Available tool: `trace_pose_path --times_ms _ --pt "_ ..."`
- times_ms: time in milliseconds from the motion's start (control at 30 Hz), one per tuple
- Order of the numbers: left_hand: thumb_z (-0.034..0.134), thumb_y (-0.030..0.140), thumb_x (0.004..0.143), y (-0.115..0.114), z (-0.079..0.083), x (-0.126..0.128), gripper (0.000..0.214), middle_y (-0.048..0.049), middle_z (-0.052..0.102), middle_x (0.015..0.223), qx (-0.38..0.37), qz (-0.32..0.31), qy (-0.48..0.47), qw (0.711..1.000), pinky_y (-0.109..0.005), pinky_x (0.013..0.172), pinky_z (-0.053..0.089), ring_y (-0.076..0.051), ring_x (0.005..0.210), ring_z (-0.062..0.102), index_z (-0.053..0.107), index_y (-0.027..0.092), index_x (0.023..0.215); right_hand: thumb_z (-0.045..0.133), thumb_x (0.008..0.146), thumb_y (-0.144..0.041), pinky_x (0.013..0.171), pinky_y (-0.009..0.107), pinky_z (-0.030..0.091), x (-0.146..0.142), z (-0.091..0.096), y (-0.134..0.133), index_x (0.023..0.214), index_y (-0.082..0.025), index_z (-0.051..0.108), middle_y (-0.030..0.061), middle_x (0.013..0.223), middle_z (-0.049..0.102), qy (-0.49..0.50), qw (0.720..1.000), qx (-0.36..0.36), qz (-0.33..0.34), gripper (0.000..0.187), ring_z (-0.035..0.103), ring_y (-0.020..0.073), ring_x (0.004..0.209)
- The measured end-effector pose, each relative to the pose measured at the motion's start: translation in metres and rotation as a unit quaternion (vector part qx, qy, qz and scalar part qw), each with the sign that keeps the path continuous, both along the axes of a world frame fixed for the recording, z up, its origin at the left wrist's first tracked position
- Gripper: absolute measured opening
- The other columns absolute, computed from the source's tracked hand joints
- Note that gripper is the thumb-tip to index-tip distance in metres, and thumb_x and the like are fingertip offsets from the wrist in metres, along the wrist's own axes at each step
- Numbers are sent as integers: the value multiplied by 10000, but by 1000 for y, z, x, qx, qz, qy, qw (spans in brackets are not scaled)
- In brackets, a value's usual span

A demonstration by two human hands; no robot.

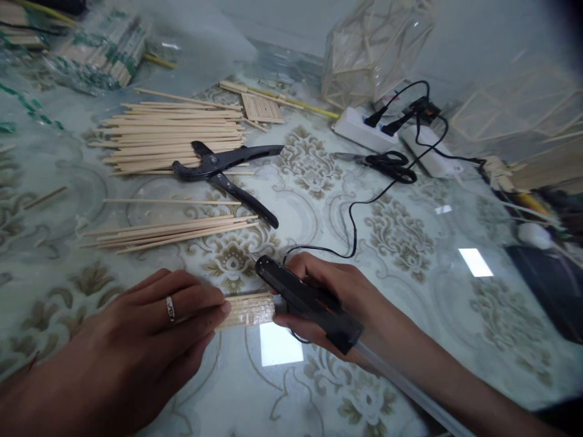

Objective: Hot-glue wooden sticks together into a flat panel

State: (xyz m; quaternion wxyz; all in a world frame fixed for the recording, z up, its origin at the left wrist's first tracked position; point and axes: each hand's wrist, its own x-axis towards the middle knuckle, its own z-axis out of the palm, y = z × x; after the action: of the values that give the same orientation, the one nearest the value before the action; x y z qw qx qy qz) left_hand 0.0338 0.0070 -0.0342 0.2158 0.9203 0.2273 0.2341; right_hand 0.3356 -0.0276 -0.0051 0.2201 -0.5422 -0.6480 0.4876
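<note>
My left hand point(159, 334), with a ring on one finger, is closed over the left part of a short flat row of wooden sticks point(249, 309) on the table. Its covered end is hidden. A shiny, clear layer, like glue, coats the row's exposed surface. In my right hand point(328, 285) is a black hot glue gun point(303, 297), its fingers wrapped round the handle. The gun's nozzle points up and left, just above the sticks. From its rear sticks out a long translucent glue stick point(405, 385). A black cord runs from the gun.
Beyond my hands lie a few loose sticks point(182, 232), a large pile of sticks point(168, 133) and black-handled cutters point(228, 167). Black scissors point(392, 164) rest near a white power strip point(367, 128). Stick-frame structures point(378, 48) and packaged sticks point(100, 45) stand farther back.
</note>
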Motion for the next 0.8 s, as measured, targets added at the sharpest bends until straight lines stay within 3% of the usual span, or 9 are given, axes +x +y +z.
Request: trace_pose_path --times_ms 167,467,600,800 --pt "577 69 1057 2 6 3 274 -12 823 1126 8 6 -26 1000 -286 922 675 -170 1003 771 726 219 1231 821 890 -191 559 256 391 0 -1 -1 878 -263 531 -68 785 651 -2 1000 2 1 299 551 121 631" --pt "564 66 1057 1 3 2 295 -13 828 1149 -6 10 -18 1000 -300 914 681 -186 1030 783 742 243 1213 859 883 -208 555 248 376 1 1 3 884 -251 570 -62 771 666 12 1000 -5 0 292 536 121 631" --pt "569 67 1054 2 2 3 292 -21 831 1146 -3 15 -26 1000 -302 903 685 -185 1016 781 745 237 1214 852 922 -326 605 264 457 6 -4 5 917 -250 582 -5 898 760 7 1000 -28 -8 280 640 157 710" --pt "579 72 1069 4 3 4 267 -10 824 1161 20 -2 -22 1000 -254 950 652 -149 1046 757 733 204 1243 799 935 -242 676 273 519 6 -2 8 976 -247 666 -21 897 776 3 1000 -10 -24 140 678 152 732"
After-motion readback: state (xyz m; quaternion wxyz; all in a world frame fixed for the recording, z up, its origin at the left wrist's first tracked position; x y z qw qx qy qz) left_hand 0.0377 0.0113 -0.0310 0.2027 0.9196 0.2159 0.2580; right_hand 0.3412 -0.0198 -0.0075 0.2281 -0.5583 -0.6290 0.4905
